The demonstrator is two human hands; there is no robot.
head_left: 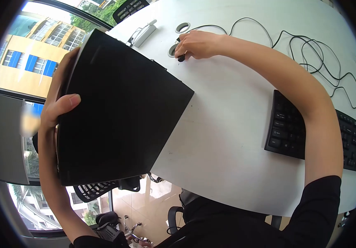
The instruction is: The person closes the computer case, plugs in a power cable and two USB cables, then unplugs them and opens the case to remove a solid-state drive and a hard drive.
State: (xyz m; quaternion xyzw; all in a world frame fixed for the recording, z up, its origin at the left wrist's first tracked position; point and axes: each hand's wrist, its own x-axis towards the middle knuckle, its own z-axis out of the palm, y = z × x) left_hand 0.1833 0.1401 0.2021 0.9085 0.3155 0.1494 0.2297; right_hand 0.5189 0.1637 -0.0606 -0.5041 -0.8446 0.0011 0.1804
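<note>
On the left, a large black box-shaped case [120, 107], which looks like a computer tower, stands tilted over the table's edge. My left hand [64, 101] grips its far left side, thumb on the near face and the other fingers partly hidden behind it. My right hand [200, 44] is closed around a black cable plug [181, 58], beside two round cable holes in the white table. A black cable [250, 18] runs from near this hand toward the right. Below my right forearm, a black keyboard [285, 124] lies partly covered by the arm.
A white power strip [144, 35] lies behind the case. Loose cable loops [318, 58] spread over the table's right side. Black mesh chairs [130, 10] stand beyond and below the table [211, 136]. Windows line the left. Another person's hand [145, 244] shows at the bottom.
</note>
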